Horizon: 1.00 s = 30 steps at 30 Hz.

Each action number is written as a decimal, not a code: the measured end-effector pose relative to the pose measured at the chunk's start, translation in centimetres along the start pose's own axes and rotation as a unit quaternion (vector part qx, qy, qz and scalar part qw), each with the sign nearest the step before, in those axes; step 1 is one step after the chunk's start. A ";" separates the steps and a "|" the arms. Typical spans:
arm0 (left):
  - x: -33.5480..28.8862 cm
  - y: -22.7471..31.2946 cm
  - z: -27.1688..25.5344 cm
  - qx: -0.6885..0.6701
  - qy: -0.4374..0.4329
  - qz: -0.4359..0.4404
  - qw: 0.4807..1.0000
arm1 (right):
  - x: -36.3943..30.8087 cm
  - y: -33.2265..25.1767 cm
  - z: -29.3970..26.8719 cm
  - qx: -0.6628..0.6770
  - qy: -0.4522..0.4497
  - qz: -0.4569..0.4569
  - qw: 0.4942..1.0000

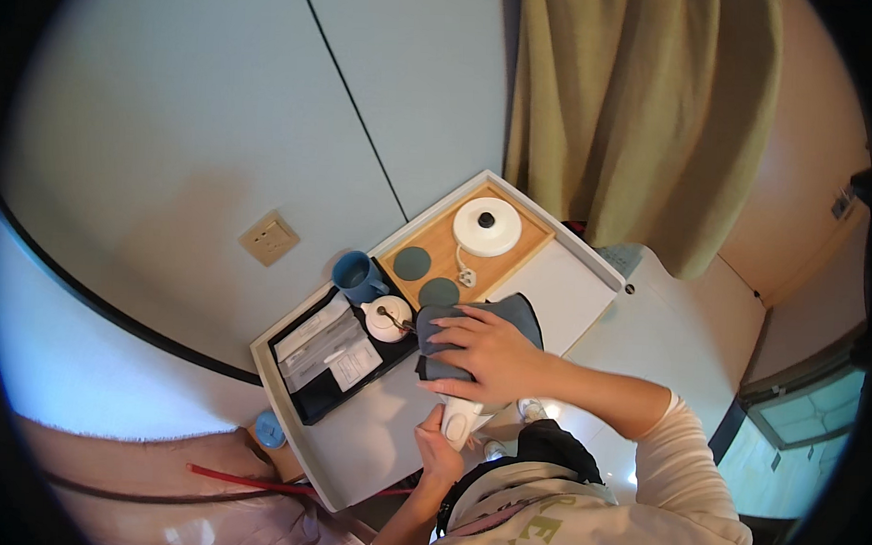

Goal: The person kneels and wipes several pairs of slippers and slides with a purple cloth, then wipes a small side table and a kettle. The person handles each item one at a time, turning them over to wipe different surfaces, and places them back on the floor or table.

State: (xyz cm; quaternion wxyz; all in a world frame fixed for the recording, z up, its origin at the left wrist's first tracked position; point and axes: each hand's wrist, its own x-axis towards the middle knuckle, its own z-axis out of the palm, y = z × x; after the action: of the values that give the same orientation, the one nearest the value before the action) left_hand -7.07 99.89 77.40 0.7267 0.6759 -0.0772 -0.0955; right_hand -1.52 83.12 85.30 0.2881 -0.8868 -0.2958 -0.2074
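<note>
My left hand is closed around the white handle of an electric kettle, held over the near side of the white tray table. A grey-blue cloth covers most of the kettle's body. Spread over the cloth, my right hand presses it against the kettle with fingers curved round it. The round white kettle base, with a black knob in its middle, sits on a wooden tray. Its cord and plug lie beside it.
Left of the cloth are a small white pot, a blue mug and a black tray with packets. Two dark coasters lie on the wooden tray. A wall with a socket and a curtain stand behind; a bed is at left.
</note>
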 end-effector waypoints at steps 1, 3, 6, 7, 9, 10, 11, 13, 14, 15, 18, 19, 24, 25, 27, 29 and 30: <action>0.0 0.0 -0.1 -0.021 0.010 -0.011 1.000 | 0.0 0.2 0.2 -0.001 0.021 0.005 1.000; 0.0 0.0 -0.2 -0.082 0.024 -0.028 0.996 | -0.8 -0.3 0.9 -0.012 0.057 0.013 0.998; 0.2 -0.5 0.4 -0.126 0.045 -0.031 0.991 | -4.0 -3.3 2.3 -0.034 0.166 0.093 0.981; 0.2 -0.7 0.7 -0.090 0.025 -0.007 0.996 | -5.0 -4.2 2.6 -0.042 0.208 0.119 0.970; 0.4 -1.2 1.5 -0.029 0.022 0.038 0.999 | -6.2 -5.2 2.7 -0.063 0.178 0.137 0.972; 0.6 -1.4 1.9 0.001 0.041 0.093 0.995 | -6.4 -5.0 2.3 -0.068 0.164 0.134 0.975; 0.7 -1.5 2.1 -0.006 0.028 0.080 0.996 | -6.2 -4.4 1.8 -0.082 0.127 0.133 0.979; 1.1 -1.6 2.6 -0.022 0.001 0.057 0.998 | -5.1 -1.9 0.1 -0.093 0.096 0.081 0.988; 1.3 -1.7 2.6 -0.011 -0.029 0.044 0.999 | -4.2 0.0 -0.9 -0.082 0.073 0.058 0.992; 1.6 -1.8 2.9 -0.004 -0.034 0.036 0.999 | -3.5 1.2 -1.6 -0.070 0.049 0.035 0.996; 2.5 -2.1 3.7 0.007 -0.021 0.032 0.999 | -3.0 1.8 -1.6 -0.040 0.097 0.121 0.987; 2.7 -2.3 4.1 0.009 -0.020 0.029 0.999 | -3.3 1.4 -1.1 -0.093 0.074 0.157 0.980; 3.9 -3.6 6.3 0.063 0.022 0.106 0.992 | -6.5 -0.2 1.0 -0.099 0.094 0.084 0.987; 4.1 -3.8 6.9 0.062 0.029 0.089 0.994 | -6.7 0.4 0.7 -0.081 0.078 0.090 0.990; 4.5 -3.9 7.6 0.055 0.043 0.057 0.996 | -6.4 3.0 -0.5 -0.104 0.095 0.090 0.986; 4.7 -3.6 8.2 0.020 0.012 0.012 1.000 | -5.5 6.0 -1.7 -0.138 0.122 0.136 0.974; 4.8 -3.3 8.4 -0.006 0.006 -0.008 1.000 | -5.1 7.6 -2.3 -0.107 0.122 0.182 0.970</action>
State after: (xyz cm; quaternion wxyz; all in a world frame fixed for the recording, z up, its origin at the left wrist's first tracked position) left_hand -4.58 90.32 74.61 0.7307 0.6723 -0.0672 -0.0976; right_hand -0.83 74.55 81.30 0.2588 -0.9194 -0.0685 -0.2883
